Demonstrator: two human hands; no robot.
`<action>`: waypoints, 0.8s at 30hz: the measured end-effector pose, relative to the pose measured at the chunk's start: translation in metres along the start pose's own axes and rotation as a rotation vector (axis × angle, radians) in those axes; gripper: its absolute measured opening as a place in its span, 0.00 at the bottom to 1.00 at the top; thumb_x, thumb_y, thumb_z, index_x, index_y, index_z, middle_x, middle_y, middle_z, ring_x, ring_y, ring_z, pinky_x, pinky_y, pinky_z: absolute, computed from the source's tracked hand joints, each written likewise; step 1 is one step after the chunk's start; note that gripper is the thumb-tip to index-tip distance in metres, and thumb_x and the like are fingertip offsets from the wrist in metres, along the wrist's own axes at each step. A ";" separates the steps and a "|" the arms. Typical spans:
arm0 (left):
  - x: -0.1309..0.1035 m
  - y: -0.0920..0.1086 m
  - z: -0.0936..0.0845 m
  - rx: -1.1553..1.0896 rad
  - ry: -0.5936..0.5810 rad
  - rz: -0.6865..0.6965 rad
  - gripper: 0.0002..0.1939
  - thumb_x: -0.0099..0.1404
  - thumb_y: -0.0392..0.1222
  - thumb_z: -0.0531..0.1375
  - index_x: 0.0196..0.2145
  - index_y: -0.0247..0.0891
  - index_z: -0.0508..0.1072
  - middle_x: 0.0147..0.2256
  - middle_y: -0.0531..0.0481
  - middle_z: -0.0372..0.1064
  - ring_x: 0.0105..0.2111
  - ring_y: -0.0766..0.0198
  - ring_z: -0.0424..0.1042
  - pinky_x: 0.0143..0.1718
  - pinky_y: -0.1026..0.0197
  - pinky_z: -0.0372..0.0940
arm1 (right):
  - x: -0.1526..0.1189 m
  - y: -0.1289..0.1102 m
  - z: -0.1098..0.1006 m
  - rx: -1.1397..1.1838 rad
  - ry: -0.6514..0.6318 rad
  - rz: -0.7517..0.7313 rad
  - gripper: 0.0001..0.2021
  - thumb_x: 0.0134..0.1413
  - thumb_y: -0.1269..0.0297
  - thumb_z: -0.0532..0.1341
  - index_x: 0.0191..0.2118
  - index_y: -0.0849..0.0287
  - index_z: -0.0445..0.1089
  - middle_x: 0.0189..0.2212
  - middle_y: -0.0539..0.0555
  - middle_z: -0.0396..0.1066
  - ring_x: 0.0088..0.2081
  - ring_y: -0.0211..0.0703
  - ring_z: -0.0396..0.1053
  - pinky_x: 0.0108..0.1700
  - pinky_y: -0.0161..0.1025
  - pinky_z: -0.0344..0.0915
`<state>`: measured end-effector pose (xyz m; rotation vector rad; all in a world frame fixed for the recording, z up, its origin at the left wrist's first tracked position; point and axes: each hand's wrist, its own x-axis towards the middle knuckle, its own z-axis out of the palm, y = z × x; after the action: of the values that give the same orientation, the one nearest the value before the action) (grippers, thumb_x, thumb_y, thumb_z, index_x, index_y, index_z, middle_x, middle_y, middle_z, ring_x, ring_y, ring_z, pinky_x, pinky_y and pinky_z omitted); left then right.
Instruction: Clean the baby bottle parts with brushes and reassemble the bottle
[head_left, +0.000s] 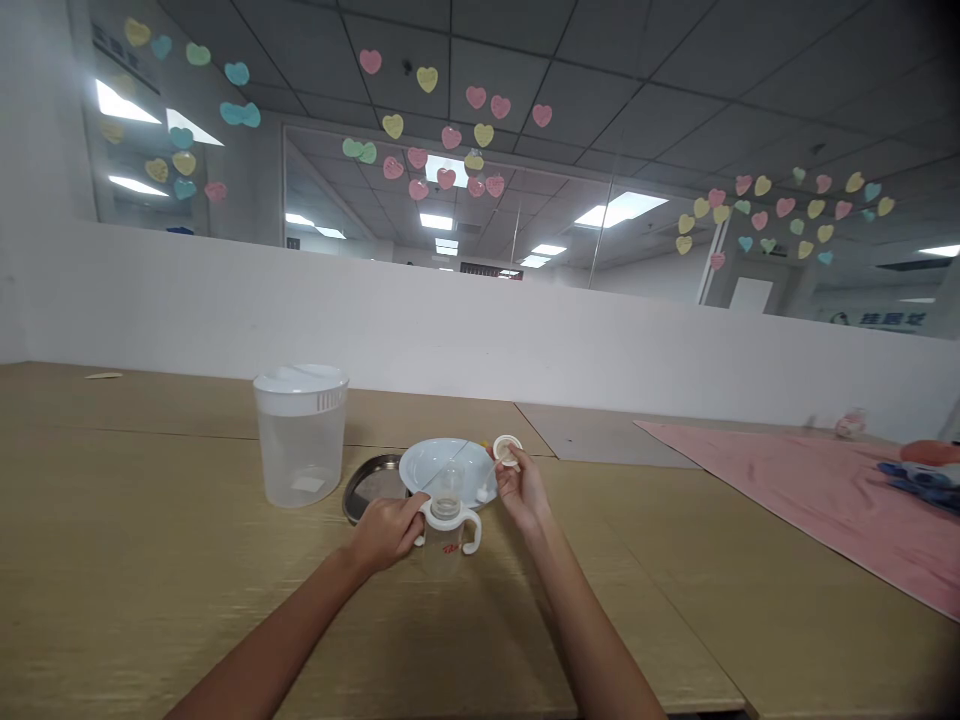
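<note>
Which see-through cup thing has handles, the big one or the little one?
The little bottle with two white handles, steadied by the left hand. The big lidded pitcher behind it stands alone, untouched. The right hand holds a small white cap.

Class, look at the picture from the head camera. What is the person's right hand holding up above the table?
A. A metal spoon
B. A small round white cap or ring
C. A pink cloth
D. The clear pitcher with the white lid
B. The right hand holds a small round white cap in its fingertips, while the left hand grips a handle of the clear two-handled bottle standing on the table.
</note>
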<state>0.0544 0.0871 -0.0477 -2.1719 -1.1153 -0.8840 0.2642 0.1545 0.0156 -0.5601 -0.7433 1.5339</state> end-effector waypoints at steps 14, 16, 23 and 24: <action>0.000 0.000 0.000 -0.004 -0.007 -0.008 0.11 0.63 0.34 0.44 0.36 0.35 0.66 0.19 0.52 0.66 0.18 0.66 0.66 0.20 0.66 0.53 | -0.008 0.003 0.010 -0.208 0.062 -0.199 0.14 0.32 0.59 0.66 0.26 0.61 0.66 0.15 0.44 0.62 0.14 0.28 0.54 0.14 0.28 0.49; 0.000 0.000 0.000 -0.001 0.004 0.003 0.12 0.63 0.34 0.44 0.36 0.35 0.66 0.19 0.52 0.67 0.18 0.65 0.67 0.20 0.65 0.53 | -0.011 0.003 0.012 -0.248 0.070 -0.205 0.13 0.33 0.58 0.66 0.25 0.62 0.67 0.13 0.43 0.59 0.13 0.27 0.51 0.13 0.28 0.46; 0.000 0.001 -0.002 0.004 -0.022 -0.014 0.11 0.63 0.34 0.45 0.37 0.35 0.66 0.21 0.51 0.69 0.20 0.64 0.68 0.21 0.65 0.53 | -0.013 0.004 0.013 -0.260 0.097 -0.193 0.13 0.33 0.59 0.67 0.25 0.63 0.66 0.12 0.42 0.57 0.12 0.24 0.47 0.12 0.26 0.43; 0.000 0.001 -0.002 0.004 -0.029 -0.015 0.11 0.63 0.34 0.45 0.37 0.35 0.66 0.21 0.51 0.70 0.20 0.64 0.68 0.21 0.65 0.53 | -0.012 0.005 0.013 -0.240 0.076 -0.177 0.14 0.33 0.59 0.67 0.26 0.63 0.67 0.13 0.42 0.58 0.13 0.24 0.49 0.12 0.25 0.45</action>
<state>0.0542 0.0852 -0.0470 -2.1816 -1.1481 -0.8590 0.2529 0.1408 0.0193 -0.7073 -0.9004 1.2614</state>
